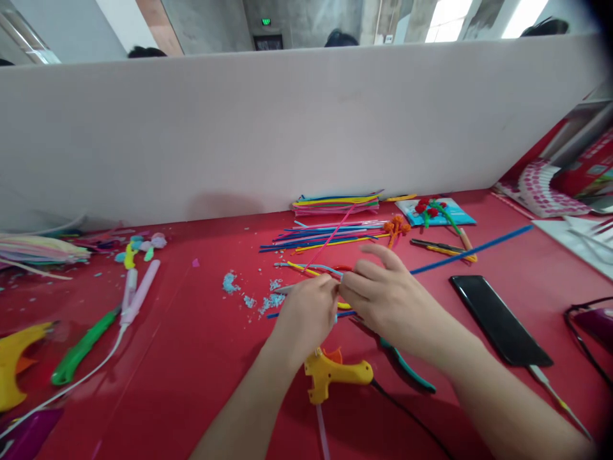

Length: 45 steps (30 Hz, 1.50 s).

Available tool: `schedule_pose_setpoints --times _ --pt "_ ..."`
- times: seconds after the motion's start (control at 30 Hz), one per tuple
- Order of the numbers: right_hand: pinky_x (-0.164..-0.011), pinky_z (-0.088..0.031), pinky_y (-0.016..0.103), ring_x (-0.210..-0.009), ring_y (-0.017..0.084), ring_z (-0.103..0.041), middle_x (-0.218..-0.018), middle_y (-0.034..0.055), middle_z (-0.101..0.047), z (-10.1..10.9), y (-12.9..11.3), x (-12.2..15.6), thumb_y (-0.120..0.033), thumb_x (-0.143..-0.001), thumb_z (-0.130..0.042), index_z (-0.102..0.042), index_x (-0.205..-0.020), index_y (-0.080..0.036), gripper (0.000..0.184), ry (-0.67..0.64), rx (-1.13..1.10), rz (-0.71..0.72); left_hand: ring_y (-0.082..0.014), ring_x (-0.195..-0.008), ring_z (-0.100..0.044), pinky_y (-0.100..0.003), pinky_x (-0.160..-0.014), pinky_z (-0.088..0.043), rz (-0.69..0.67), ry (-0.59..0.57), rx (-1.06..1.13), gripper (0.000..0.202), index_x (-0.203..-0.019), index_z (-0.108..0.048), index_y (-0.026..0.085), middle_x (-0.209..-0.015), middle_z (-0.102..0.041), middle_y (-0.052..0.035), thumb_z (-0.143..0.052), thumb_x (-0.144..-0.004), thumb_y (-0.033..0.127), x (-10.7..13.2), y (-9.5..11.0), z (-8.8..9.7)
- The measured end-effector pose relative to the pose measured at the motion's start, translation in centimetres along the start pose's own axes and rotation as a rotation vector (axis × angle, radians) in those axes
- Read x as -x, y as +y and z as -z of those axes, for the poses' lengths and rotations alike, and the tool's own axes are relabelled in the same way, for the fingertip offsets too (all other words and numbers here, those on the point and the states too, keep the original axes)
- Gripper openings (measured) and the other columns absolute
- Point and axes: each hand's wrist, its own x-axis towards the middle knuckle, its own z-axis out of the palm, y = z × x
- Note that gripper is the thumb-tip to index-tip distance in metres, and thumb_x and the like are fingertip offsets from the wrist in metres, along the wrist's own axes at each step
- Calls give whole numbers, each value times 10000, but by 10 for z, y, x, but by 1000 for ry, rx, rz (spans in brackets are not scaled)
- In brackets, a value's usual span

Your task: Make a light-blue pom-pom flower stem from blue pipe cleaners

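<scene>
My left hand [309, 313] and my right hand [383, 297] meet over the red table, their fingers pinched together. A long blue pipe cleaner [472, 250] sticks out to the right from behind my right hand. From beside my left fingers a thin pink pipe cleaner [330, 237] slants up and away. The small part between my fingertips is hidden. Around and under my hands lie yellow and light blue pipe cleaners [306, 268]. Below them are a yellow hot glue gun [335, 374] and teal-handled pliers [409, 367], partly covered by my right arm.
Bundles of coloured pipe cleaners [335, 205] lie against the white partition [287, 134]. Blue fluff scraps [272, 303] are scattered left of my hands. At the right is a black phone [500, 319] on a cable; at the left, a green-handled tool [86, 348] and a pink corded tool [141, 294].
</scene>
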Motion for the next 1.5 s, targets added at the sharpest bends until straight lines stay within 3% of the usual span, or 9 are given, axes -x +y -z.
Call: schedule_pose_setpoints --times 0.1,0.3,0.47,0.57,0.7,0.87,1.07,1.23,1.5 --pt "-1013 -204 471 -788 165 -447 -725 8 -567 14 17 4 -131 -871 -497 -637 -731 -197 208 5 -110 -30 -139 -622 -537 -248 -590 -391 -133 -49 148 155 -714 -601 162 -689 -611 -18 -499 -810 96 1 7 2" --pt "-893 -356 375 -915 180 -466 -853 42 -565 3 50 6 -280 -870 -553 -677 -847 -212 144 111 -731 -9 -104 -571 -537 -214 -568 -421 -191 2 765 111 -671 -643 174 -609 -610 3 -624 -777 150 6 22 22" --pt "-774 -417 323 -752 148 -503 -726 21 -565 -29 40 -4 -318 -874 -536 -615 -718 -163 234 137 -1218 10 -92 -569 -505 -209 -554 -412 -52 291 883 119 -665 -589 182 -616 -555 27 -643 -756 127 14 23 29" --pt "-741 -407 309 -686 136 -470 -649 0 -528 -29 27 -8 -284 -880 -528 -591 -682 -165 239 126 -1132 -83 -84 -579 -467 -211 -565 -385 94 483 721 111 -695 -576 189 -627 -511 38 -604 -789 135 15 17 27" --pt "-832 -374 348 -713 146 -483 -689 20 -571 -14 12 -9 -184 -880 -495 -603 -722 -170 192 160 -800 -85 -79 -570 -467 -201 -553 -376 254 589 603 109 -690 -586 187 -608 -522 43 -598 -798 177 11 15 24" --pt "-849 -361 382 -736 163 -508 -709 43 -612 3 5 -6 -172 -880 -472 -636 -783 -169 190 155 -558 -133 -53 -435 -404 -173 -428 -323 416 437 825 115 -681 -621 176 -484 -495 59 -612 -782 233 3 11 25" --pt "-775 -444 307 -818 160 -589 -873 42 -654 -15 18 -7 -262 -833 -573 -638 -916 -184 131 82 -1258 -420 -34 -393 -409 -144 -334 -233 587 318 1329 174 -632 -578 162 -525 -531 49 -640 -739 284 0 9 24" --pt "-747 -459 279 -758 130 -574 -819 -5 -614 -40 6 -15 -218 -713 -699 -615 -893 -191 201 313 -1821 -629 -34 -391 -404 -140 -342 -232 587 262 1265 122 -727 -644 164 -503 -505 50 -654 -736 284 0 19 18" --pt "-721 -426 263 -734 126 -541 -788 -14 -592 -37 3 -16 -217 -659 -728 -640 -874 -192 234 375 -1903 -770 -54 -436 -442 -156 -367 -293 527 219 1174 155 -781 -629 167 -589 -556 23 -603 -781 320 0 15 11"
